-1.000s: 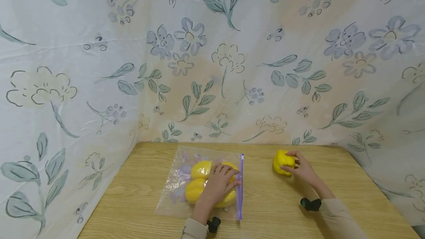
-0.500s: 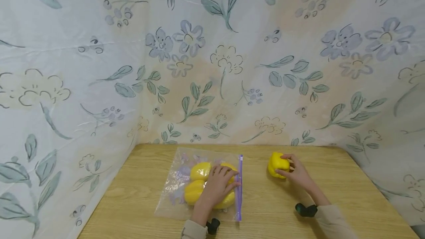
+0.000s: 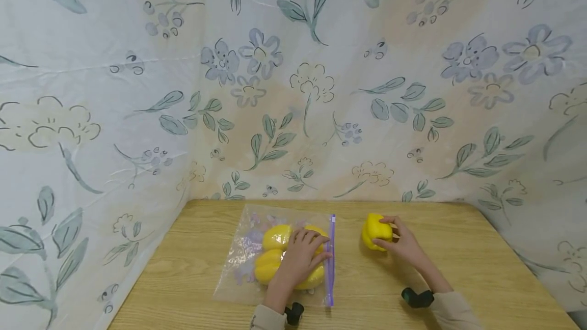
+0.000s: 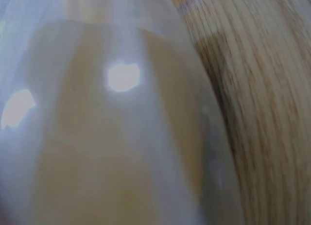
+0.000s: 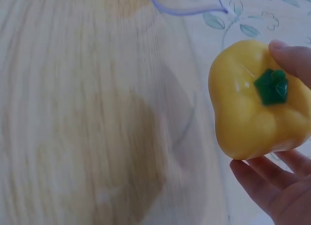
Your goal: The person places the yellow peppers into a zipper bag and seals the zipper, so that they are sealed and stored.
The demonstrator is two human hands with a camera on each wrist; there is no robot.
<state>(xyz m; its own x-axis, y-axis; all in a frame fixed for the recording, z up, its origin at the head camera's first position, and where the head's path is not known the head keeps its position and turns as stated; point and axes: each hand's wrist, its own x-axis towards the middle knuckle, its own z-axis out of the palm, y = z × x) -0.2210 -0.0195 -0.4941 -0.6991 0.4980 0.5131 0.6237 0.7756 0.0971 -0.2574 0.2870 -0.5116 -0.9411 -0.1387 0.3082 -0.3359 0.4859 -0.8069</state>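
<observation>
My right hand grips a yellow toy bell pepper between thumb and fingers, right of the bag. In the right wrist view the pepper shows its green stem cap, and its shadow falls on the table. My left hand lies over a clear zip bag, its fingers spread towards the purple zip edge. Several yellow pieces are inside the bag, partly hidden by the hand. Close up in the left wrist view, the shiny plastic covers a blurred yellow shape.
The wooden table runs back to a floral cloth that hangs behind it and along both sides. Each wrist carries a small black device, one at the left wrist and another at the right wrist.
My right hand has moved left with the bell pepper, closer to the bag's purple edge. My left hand and the bag have stayed in place.
</observation>
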